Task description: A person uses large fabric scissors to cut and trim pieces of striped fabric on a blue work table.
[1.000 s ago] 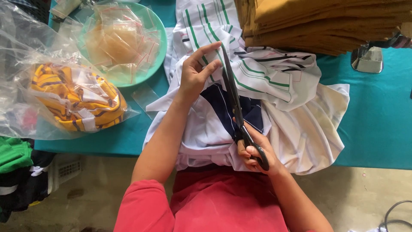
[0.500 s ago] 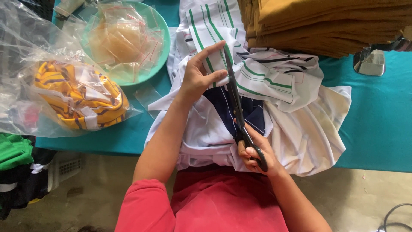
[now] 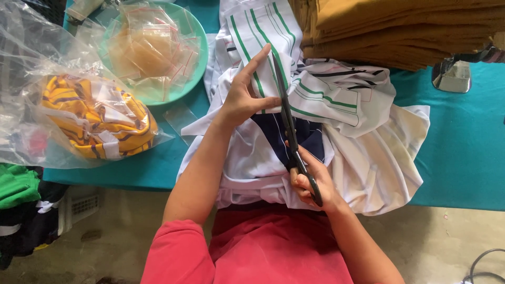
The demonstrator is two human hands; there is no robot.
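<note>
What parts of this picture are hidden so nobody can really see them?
Head view:
- Scissors: the handle loops are hidden inside the right hand.
- White cloth: its lower edge hangs off the table, behind the arms.
- Brown fabric stack: cut off by the top edge.
- Yellow striped clothes: blurred by the wrinkled plastic bag.
- Left hand: covers the cloth beneath.

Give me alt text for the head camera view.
A right hand holds black scissors against white green-striped fabric that the left hand pins on a teal table. A bagged yellow garment lies at left.
</note>
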